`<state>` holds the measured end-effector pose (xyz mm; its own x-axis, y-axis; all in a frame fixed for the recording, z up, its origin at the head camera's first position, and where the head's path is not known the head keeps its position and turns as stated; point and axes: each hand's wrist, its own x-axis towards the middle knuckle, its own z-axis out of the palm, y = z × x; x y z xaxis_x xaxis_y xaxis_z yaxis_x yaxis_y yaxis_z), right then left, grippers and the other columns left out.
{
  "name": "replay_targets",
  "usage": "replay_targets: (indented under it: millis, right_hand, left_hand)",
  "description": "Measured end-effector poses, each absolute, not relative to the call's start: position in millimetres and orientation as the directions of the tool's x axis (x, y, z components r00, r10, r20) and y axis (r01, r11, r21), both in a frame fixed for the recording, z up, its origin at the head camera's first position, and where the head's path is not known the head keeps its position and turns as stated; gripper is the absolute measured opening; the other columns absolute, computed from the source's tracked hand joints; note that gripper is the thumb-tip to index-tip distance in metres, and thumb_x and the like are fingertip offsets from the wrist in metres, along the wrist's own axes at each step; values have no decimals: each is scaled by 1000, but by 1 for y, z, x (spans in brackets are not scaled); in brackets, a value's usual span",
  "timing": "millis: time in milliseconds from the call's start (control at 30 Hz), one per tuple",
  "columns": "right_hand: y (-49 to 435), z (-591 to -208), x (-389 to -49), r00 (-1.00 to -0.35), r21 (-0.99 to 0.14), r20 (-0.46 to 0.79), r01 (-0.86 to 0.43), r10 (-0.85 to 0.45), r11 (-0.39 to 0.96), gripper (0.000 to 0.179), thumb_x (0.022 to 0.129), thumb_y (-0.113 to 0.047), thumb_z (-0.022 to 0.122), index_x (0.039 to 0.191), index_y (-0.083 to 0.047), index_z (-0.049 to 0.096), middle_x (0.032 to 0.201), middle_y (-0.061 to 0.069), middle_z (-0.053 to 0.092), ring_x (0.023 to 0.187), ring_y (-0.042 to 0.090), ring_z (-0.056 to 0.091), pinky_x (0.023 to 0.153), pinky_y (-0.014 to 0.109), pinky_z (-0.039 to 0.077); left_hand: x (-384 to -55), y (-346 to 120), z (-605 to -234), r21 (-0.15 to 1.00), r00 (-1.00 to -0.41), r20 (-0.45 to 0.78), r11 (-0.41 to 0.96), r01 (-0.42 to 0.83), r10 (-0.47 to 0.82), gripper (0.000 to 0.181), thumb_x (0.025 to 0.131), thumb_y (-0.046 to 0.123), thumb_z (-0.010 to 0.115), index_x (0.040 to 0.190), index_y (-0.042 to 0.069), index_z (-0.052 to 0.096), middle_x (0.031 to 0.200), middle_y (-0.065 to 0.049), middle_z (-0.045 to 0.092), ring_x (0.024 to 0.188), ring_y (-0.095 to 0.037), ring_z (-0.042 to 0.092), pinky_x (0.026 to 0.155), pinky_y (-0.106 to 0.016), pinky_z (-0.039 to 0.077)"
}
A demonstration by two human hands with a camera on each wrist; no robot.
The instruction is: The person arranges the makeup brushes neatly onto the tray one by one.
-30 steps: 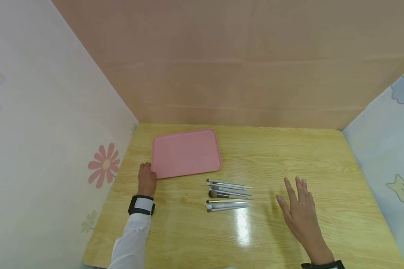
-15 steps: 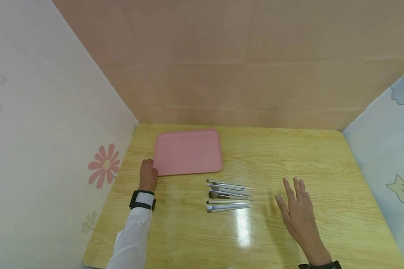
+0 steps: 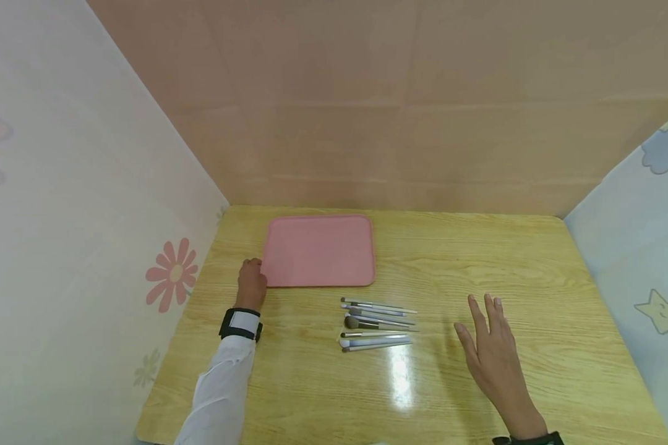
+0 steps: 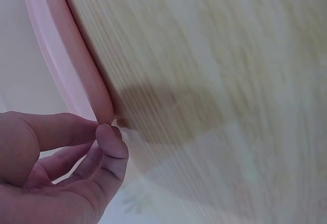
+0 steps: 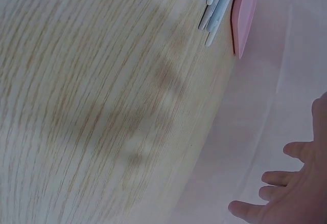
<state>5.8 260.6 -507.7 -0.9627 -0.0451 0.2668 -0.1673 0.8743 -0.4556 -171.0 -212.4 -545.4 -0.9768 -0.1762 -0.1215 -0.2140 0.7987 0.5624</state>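
A pink rectangular tray (image 3: 320, 250) lies toward the back left of the wooden table, its long sides roughly level in the head view. My left hand (image 3: 252, 285) is at the tray's near left corner; in the left wrist view the thumb and fingers (image 4: 111, 141) pinch the tray's rim (image 4: 76, 55). In front of the tray several makeup brushes (image 3: 375, 324) lie side by side, bristle heads to the left. Right of them my right hand (image 3: 495, 358) hovers palm down, fingers spread and holding nothing. The brush handle ends (image 5: 217, 9) show at the top of the right wrist view.
The light wooden table (image 3: 467, 259) meets a brown back wall (image 3: 401, 123). A white wall with a pink flower (image 3: 175, 272) stands on the left, and another with a star (image 3: 662, 311) on the right.
The tray has slid to the right and turned slightly, so its edges sit straighter. My left hand has moved right and a little away with it. My right hand has barely shifted.
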Motion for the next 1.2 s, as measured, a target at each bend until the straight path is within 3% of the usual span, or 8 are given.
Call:
replay_targets:
  millis: [1200]
  right_hand:
    - [259,-513,5,-966,-484,257,-164,-39,860,58,103,-24,49,151,2,30,154,37,22,148,51,10,106,75,20]
  left_hand:
    - [-187,-168,-556,629,-991,-121,767,-126,-64,41,93,-12,49,134,-9,50,120,-27,52,111,-39,58,98,-47,48]
